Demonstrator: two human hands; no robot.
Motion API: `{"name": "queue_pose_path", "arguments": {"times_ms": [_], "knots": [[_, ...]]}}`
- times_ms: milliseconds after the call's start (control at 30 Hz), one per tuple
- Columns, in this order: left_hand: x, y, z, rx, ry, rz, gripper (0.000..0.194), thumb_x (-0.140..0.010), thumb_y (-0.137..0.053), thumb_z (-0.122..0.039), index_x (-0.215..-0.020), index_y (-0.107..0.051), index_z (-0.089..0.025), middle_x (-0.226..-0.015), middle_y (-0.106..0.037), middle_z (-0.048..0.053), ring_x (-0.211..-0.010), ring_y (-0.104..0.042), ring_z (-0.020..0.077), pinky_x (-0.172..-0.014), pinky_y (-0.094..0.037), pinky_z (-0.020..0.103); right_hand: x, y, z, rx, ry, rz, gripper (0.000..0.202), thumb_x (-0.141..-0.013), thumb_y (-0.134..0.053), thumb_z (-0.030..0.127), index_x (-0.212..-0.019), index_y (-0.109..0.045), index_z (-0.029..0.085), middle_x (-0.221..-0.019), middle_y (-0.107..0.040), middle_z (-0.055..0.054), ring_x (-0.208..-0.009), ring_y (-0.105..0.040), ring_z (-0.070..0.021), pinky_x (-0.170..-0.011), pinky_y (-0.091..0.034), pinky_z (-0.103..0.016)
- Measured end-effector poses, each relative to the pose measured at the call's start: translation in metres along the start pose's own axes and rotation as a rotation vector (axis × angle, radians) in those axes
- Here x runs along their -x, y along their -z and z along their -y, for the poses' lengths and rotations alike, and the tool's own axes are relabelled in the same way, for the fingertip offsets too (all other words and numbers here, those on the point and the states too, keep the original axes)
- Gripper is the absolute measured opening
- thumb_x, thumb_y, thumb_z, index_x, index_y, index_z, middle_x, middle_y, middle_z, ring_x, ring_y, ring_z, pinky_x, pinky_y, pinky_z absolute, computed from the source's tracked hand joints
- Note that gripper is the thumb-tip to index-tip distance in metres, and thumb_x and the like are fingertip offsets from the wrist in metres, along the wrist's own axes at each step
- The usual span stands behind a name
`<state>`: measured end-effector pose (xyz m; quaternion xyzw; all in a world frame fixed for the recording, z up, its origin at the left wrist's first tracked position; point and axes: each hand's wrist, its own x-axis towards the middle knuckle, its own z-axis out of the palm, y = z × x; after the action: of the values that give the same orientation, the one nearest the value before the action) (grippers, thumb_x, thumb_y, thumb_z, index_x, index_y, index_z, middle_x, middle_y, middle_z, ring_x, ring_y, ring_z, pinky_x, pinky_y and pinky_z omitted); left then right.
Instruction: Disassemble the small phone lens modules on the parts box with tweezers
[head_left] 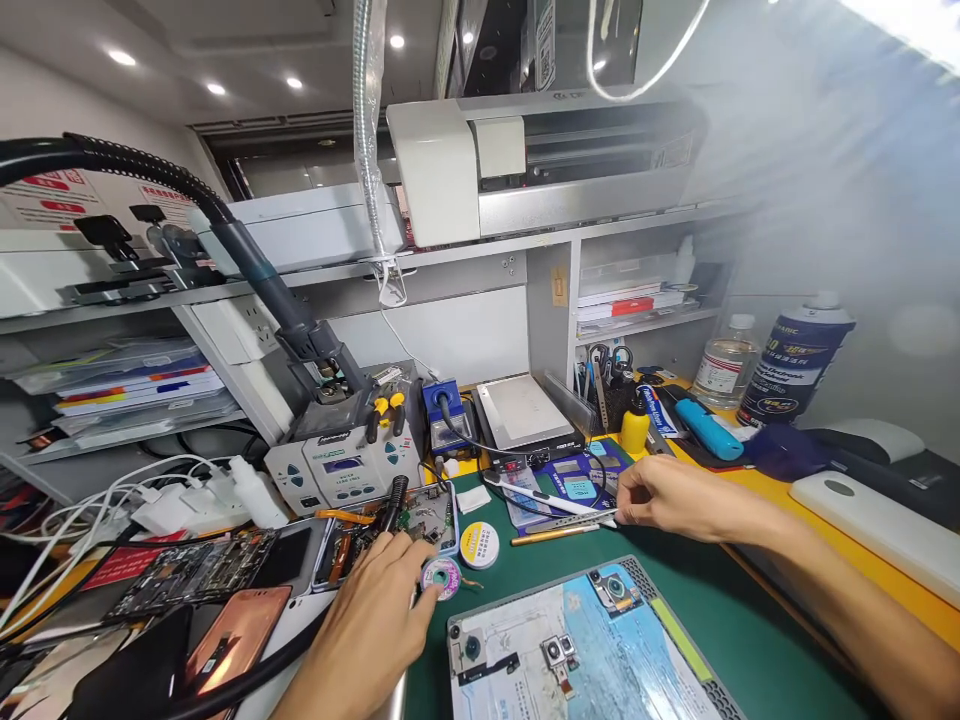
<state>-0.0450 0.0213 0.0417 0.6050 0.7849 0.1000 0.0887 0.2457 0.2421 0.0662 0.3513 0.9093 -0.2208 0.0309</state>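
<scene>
My right hand (664,498) pinches the end of what look like grey metal tweezers (576,519), low over the green mat (525,562). Close by are a white pen-shaped tool (536,491) and a gold-coloured stick (553,535). My left hand (371,620) rests palm down, thumb apart from the loosely bent fingers; its underside is hidden. Past its fingertips a black ribbed tube (394,503) shows over a tray of circuit boards (435,520). A small spool of wire braid (442,577) lies at my thumb, with a round white-and-yellow tin (479,545) behind it.
Phone camera parts lie on a blue-and-white work pad (592,650) in front. A thick black hose (259,665) runs beside my left forearm. A soldering station (345,465) stands behind, a spray can (795,360) at right. Phone boards (199,575) and white cables crowd the left.
</scene>
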Motion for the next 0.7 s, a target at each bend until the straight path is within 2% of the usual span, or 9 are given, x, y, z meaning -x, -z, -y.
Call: {"name": "queue_pose_path", "arguments": {"times_ms": [67,233,467,700], "knots": [[-0.001,0.000,0.000,0.003,-0.006,0.001,0.023,-0.096,-0.046,-0.024,-0.102,-0.069,-0.022,-0.099,-0.064,0.007,-0.101,-0.059,0.0276,-0.090,-0.044,0.041,0.000,-0.003,0.001,0.034,-0.007,-0.005,0.025,-0.100,-0.065,0.035,-0.086,-0.070,0.015,-0.086,-0.072,-0.001,-0.080,-0.070,-0.0179,-0.077,-0.058,-0.036],[0.001,-0.001,0.002,0.018,-0.026,-0.005,0.034,-0.101,-0.037,-0.034,-0.091,-0.067,-0.022,-0.092,-0.062,0.007,-0.094,-0.057,0.0272,-0.085,-0.044,0.041,0.001,-0.005,0.003,0.094,-0.024,-0.004,0.023,-0.100,-0.064,0.037,-0.094,-0.070,0.015,-0.092,-0.072,-0.002,-0.085,-0.070,-0.0192,-0.079,-0.058,-0.038],[0.001,-0.007,0.003,0.073,-0.020,-0.046,0.033,-0.101,-0.038,-0.037,-0.112,-0.066,-0.022,-0.098,-0.064,0.007,-0.097,-0.061,0.0266,-0.088,-0.047,0.042,0.006,-0.005,0.009,0.142,-0.030,0.043,0.020,-0.100,-0.064,0.035,-0.101,-0.070,0.016,-0.102,-0.073,-0.005,-0.090,-0.070,-0.0201,-0.082,-0.058,-0.039],[0.000,-0.007,0.010,0.071,-0.028,-0.133,0.035,-0.099,-0.039,-0.037,-0.110,-0.068,-0.021,-0.101,-0.067,0.008,-0.098,-0.065,0.0260,-0.088,-0.051,0.041,0.011,-0.005,0.011,0.129,-0.025,0.074,0.019,-0.100,-0.065,0.033,-0.105,-0.070,0.015,-0.106,-0.073,-0.006,-0.092,-0.071,-0.0205,-0.083,-0.059,-0.039]]}}
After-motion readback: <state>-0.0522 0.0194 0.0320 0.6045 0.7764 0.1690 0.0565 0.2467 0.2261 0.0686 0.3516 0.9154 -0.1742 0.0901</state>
